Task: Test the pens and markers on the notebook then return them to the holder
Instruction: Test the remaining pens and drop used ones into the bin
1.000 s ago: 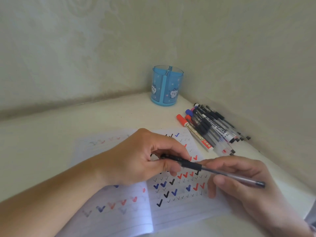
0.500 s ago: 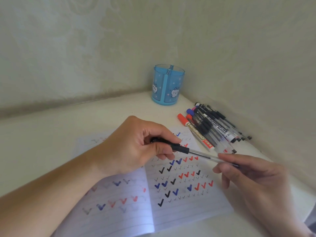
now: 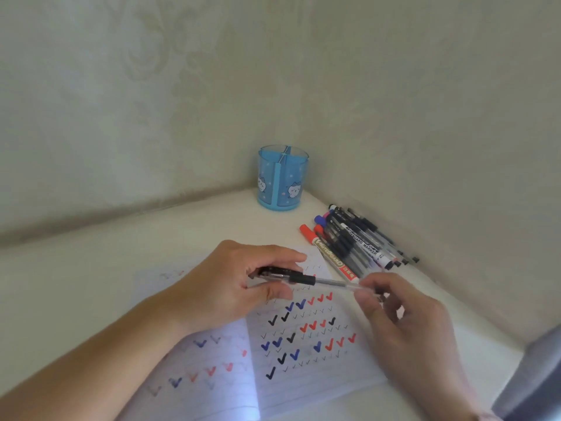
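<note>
An open lined notebook [image 3: 306,369] covered in black, blue and red check marks lies on the white table. Above it my left hand [image 3: 230,287] grips the black capped end of a clear-barrelled pen [image 3: 328,282]. My right hand [image 3: 406,326] pinches the pen's other end between thumb and fingertips. The pen lies nearly level between both hands. A blue translucent pen holder [image 3: 283,177] with cartoon figures stands in the far corner, with nothing sticking out of its top. A pile of pens and whiteboard markers [image 3: 355,241] lies to its right against the wall.
Walls close in behind and to the right, forming a corner. The white table [image 3: 121,250] stretches bare to the left. A grey object [image 3: 534,378] shows at the lower right edge.
Both hands carried the pen up and away from me over the page. My right hand slid from gripping the barrel to pinching its far end.
</note>
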Action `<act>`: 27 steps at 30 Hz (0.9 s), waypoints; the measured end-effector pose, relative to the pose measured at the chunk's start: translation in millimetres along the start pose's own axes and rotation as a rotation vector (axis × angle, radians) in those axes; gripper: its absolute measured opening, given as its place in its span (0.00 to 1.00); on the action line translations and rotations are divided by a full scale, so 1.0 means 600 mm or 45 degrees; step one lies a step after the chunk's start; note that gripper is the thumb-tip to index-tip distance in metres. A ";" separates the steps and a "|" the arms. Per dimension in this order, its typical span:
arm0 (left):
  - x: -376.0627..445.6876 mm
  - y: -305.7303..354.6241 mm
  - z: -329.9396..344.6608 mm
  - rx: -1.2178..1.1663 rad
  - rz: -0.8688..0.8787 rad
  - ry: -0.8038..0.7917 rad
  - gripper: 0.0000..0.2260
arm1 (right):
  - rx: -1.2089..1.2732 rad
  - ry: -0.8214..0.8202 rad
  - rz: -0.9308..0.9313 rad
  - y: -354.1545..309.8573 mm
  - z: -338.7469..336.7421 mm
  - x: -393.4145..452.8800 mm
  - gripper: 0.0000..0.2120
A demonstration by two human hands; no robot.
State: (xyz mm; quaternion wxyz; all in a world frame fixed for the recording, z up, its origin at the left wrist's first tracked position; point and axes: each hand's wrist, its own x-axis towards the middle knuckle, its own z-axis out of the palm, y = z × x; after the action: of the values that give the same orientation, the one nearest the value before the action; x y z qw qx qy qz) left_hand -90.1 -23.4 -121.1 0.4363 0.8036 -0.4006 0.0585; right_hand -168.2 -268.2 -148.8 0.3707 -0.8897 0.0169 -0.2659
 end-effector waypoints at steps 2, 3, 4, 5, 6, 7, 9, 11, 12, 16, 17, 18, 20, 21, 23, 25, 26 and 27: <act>0.002 -0.006 -0.009 0.064 -0.117 -0.109 0.27 | 0.042 0.122 0.053 0.003 -0.011 0.011 0.02; 0.004 -0.012 -0.014 0.128 -0.170 -0.130 0.28 | 0.057 0.176 0.107 0.007 -0.020 0.020 0.03; 0.004 -0.022 -0.019 0.204 -0.209 -0.126 0.27 | 0.047 0.215 0.173 0.012 -0.031 0.032 0.05; 0.004 -0.031 -0.023 0.273 -0.246 -0.112 0.25 | 0.010 0.226 0.238 0.019 -0.040 0.046 0.07; 0.004 -0.041 -0.027 0.325 -0.287 -0.094 0.23 | -0.046 0.216 0.306 0.024 -0.046 0.062 0.08; 0.005 -0.050 -0.030 0.369 -0.331 -0.079 0.20 | -0.110 0.199 0.367 0.030 -0.049 0.077 0.07; 0.008 -0.064 -0.036 0.454 -0.400 -0.065 0.18 | -0.218 0.163 0.468 0.041 -0.043 0.098 0.05; 0.010 -0.072 -0.046 0.535 -0.452 -0.058 0.23 | -0.234 0.115 0.518 0.051 -0.030 0.109 0.08; 0.010 -0.075 -0.052 0.577 -0.482 -0.068 0.26 | -0.243 0.089 0.532 0.055 -0.023 0.112 0.09; -0.003 -0.081 -0.092 0.643 -0.641 -0.136 0.26 | -0.301 0.002 0.492 0.063 -0.004 0.111 0.11; -0.010 -0.086 -0.104 0.639 -0.677 -0.138 0.25 | -0.329 -0.004 0.476 0.062 -0.003 0.108 0.12; -0.018 -0.091 -0.117 0.640 -0.713 -0.141 0.25 | -0.360 0.004 0.457 0.061 -0.003 0.106 0.13; -0.036 -0.098 -0.143 0.625 -0.776 -0.161 0.32 | -0.438 0.023 0.407 0.051 -0.008 0.099 0.15; -0.044 -0.100 -0.154 0.607 -0.800 -0.168 0.37 | -0.465 0.019 0.346 0.039 -0.010 0.095 0.14; -0.059 -0.098 -0.171 0.558 -0.831 -0.170 0.42 | -0.445 -0.022 0.082 0.011 -0.011 0.078 0.09; -0.066 -0.095 -0.181 0.474 -0.854 -0.152 0.42 | -0.474 -0.101 -0.304 -0.014 -0.005 0.050 0.05; -0.068 -0.090 -0.183 0.427 -0.866 -0.137 0.38 | -0.516 -0.136 -0.429 -0.024 -0.003 0.037 0.04; -0.071 -0.089 -0.184 0.396 -0.882 -0.128 0.33 | -0.552 -0.172 -0.489 -0.028 -0.002 0.024 0.05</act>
State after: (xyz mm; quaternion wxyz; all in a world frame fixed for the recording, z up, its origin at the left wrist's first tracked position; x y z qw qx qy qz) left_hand -53.5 100.4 -107.1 0.2828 0.9499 -0.1125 -0.0719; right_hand -159.0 -260.3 -130.2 0.1153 -0.9507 -0.1199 -0.2615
